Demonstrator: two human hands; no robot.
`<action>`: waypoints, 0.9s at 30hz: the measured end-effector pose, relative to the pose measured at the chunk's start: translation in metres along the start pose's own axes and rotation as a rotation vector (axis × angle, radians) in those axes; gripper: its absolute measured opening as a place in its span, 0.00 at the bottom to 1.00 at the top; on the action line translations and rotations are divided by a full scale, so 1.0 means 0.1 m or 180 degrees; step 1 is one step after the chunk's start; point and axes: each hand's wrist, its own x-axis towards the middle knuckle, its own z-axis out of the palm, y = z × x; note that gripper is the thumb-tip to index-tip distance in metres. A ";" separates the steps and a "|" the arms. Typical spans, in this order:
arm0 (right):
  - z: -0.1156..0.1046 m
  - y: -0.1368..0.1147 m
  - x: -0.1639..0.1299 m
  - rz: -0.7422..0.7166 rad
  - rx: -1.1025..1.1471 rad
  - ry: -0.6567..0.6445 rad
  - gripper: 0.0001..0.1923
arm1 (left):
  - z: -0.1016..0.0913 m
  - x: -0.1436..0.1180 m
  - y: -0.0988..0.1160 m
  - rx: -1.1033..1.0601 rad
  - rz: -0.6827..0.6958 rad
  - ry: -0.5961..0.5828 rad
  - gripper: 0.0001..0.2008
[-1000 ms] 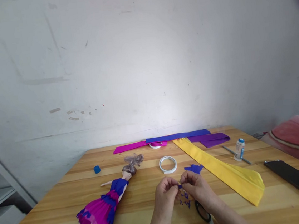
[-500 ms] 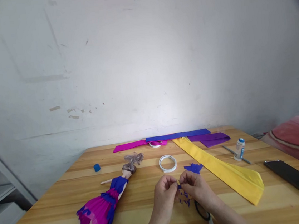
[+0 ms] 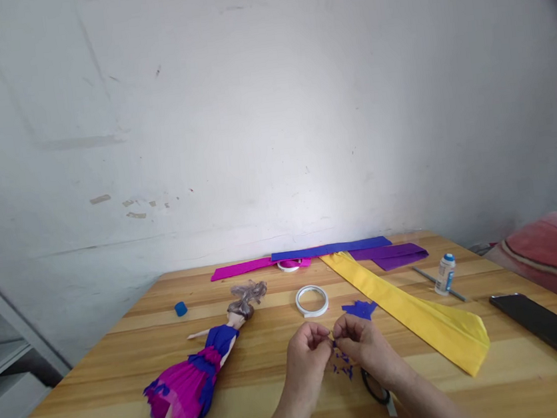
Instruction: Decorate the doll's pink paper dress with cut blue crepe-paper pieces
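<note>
A wooden table against a white wall. At the left lies a doll in a pink and blue paper dress, head toward the wall. Right of it, a white tape ring. Just below, the left hand and right hand meet fingertip to fingertip, both pinched on a tiny blue paper scrap, seemingly folded; it is too small to tell. Blue snippets lie beneath. Farther right, a yellow paper strip and a glue bottle.
</note>
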 end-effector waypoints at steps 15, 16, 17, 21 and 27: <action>-0.01 0.05 0.02 -0.0121 0.0037 -0.0067 0.02 | -0.01 0.00 0.05 -0.0328 -0.0273 -0.0089 0.05; -0.01 0.03 0.02 -0.0101 0.0053 -0.0048 0.02 | -0.01 0.00 0.05 -0.0320 -0.0271 -0.0119 0.05; -0.01 0.02 0.02 -0.0073 0.0067 -0.0035 0.02 | -0.02 0.00 0.04 -0.0307 -0.0267 -0.0147 0.05; 0.00 -0.02 0.00 0.0039 0.0147 -0.0026 0.03 | -0.04 0.01 0.04 -0.0221 -0.0258 -0.0208 0.06; 0.00 -0.01 0.00 0.0021 0.0139 0.0026 0.04 | -0.05 0.03 0.03 0.0139 -0.0238 -0.0139 0.05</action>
